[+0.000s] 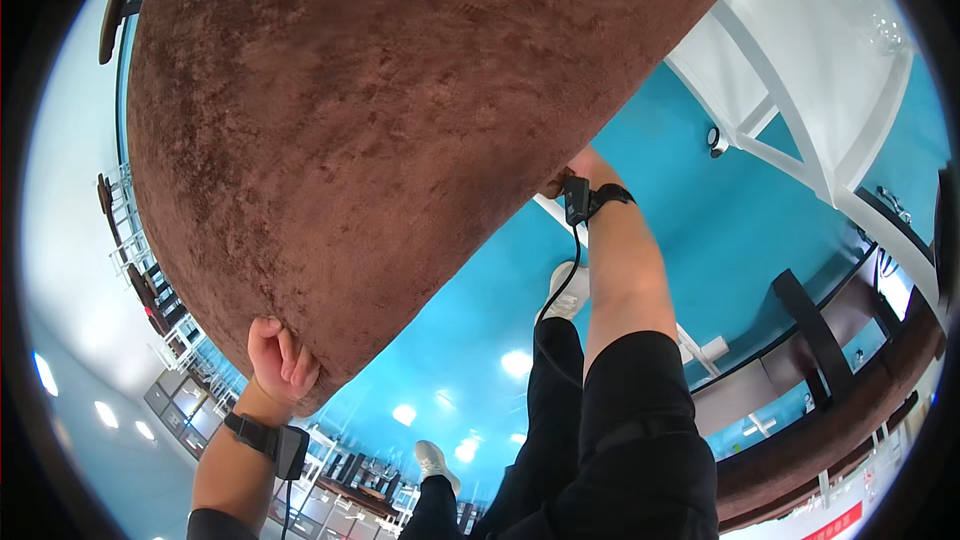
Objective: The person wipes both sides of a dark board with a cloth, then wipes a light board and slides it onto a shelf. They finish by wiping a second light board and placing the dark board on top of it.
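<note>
A large padded surface covered in brown, plush-looking fabric (390, 120) spreads before me, its near edge running diagonally across the view. My left hand (281, 360) rests at its near left corner, the fingers curled in and no object visible in them. At the near edge, further right, my right hand (583, 163) reaches the underside. Its fingers are mostly hidden by the edge and by a black wrist device (576, 200), so its grip cannot be made out. Another black device (291, 452) is strapped to my left wrist, with a cable hanging from it.
A white frame (780, 90) with a caster (716, 142) stands at the right on the blue floor (720, 240). Lower right is another brown padded piece (840, 435) with dark supports. My shoes (566, 292) are below the near edge. Several similar furniture pieces line the far left.
</note>
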Action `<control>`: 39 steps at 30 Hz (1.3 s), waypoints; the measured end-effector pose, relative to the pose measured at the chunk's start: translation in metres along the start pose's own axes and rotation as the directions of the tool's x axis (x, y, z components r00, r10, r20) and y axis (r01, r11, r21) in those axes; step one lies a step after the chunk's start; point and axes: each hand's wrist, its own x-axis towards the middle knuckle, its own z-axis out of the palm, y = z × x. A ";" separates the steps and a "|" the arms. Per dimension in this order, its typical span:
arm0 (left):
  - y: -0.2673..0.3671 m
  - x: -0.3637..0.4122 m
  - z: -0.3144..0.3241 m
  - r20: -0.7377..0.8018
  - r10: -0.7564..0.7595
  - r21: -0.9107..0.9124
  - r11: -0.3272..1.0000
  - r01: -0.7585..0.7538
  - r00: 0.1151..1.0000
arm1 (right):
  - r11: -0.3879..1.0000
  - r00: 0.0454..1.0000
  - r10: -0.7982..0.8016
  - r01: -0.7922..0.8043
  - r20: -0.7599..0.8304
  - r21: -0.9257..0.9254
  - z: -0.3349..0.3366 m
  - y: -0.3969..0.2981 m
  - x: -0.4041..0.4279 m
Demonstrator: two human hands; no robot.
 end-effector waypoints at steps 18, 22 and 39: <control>-0.013 0.016 0.024 -0.239 0.054 0.172 0.985 -0.013 0.969 | 0.978 0.986 -0.088 0.059 -0.138 -0.198 -0.039 0.056 -0.474; -0.012 0.022 0.024 -0.208 0.097 0.190 0.980 -0.057 0.973 | 0.967 0.939 -0.034 -0.057 -0.343 -0.250 -0.066 0.080 -0.635; -0.099 -0.069 0.110 0.194 -0.017 0.963 0.193 -0.187 0.981 | 0.911 0.765 -0.378 0.207 -0.522 -0.355 0.089 0.212 -1.013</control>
